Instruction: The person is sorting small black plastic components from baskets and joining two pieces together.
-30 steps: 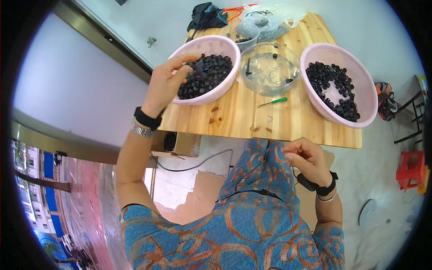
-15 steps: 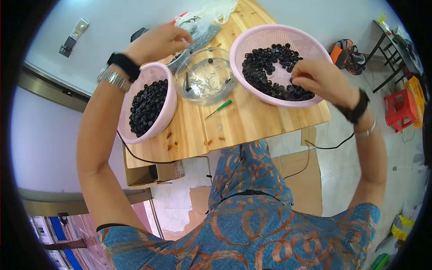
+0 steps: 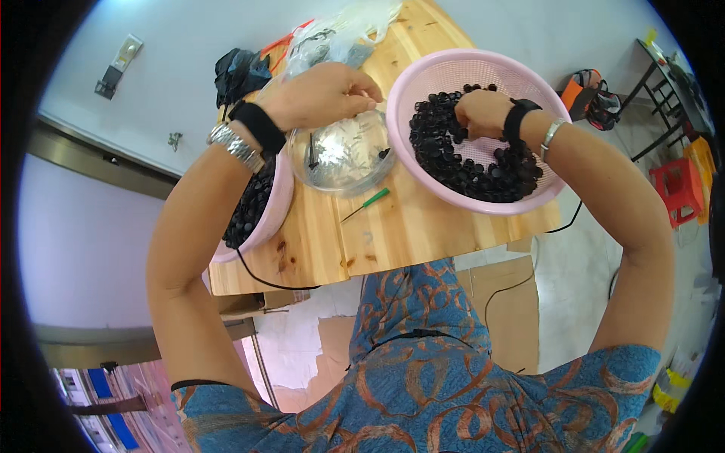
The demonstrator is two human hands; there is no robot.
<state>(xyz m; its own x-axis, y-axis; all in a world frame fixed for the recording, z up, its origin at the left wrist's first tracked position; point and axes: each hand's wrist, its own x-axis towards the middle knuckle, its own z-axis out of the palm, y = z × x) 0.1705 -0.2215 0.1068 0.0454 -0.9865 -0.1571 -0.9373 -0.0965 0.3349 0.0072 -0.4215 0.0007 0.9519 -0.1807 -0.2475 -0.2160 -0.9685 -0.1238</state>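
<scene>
From where I stand, the nearest thing is the person's blue cloth outfit with looping rust-brown swirls point(image 3: 423, 377), a sheet of plain brown cardboard point(image 3: 510, 317) lying on the floor by the legs. Then comes the front of the worktop point(image 3: 408, 238), pale knotty wood with a clear grain. A slim screwdriver with a green handle point(image 3: 375, 198) lies on it.

Off to the left, mostly behind the forearm, sits a pink plastic basket point(image 3: 284, 189) heaped with small black parts point(image 3: 253, 208). To the right, a second, round pink basket with a fine perforated wall point(image 3: 453, 69) holds more small, rounded, glossy black pieces point(image 3: 483, 180), spread in a loose ring.

The right hand point(image 3: 487, 113) is down among those pieces, fingers curled; I can't tell whether they're closed on one. The left hand point(image 3: 328, 94) hangs over the far side of a shallow, round, transparent plastic container point(image 3: 343, 166), its fingers bent toward the thumb; whether they meet, or pinch anything, I can't make out. Inside the container are pale slivers and a few dark bits.

I'd judge the handling of the pieces to be midway: plenty lie in both baskets, but nothing shows which are dealt with and which remain.

Farther back are a crinkled, see-through plastic bag point(image 3: 332, 38) and a rumpled black one point(image 3: 240, 75).
</scene>
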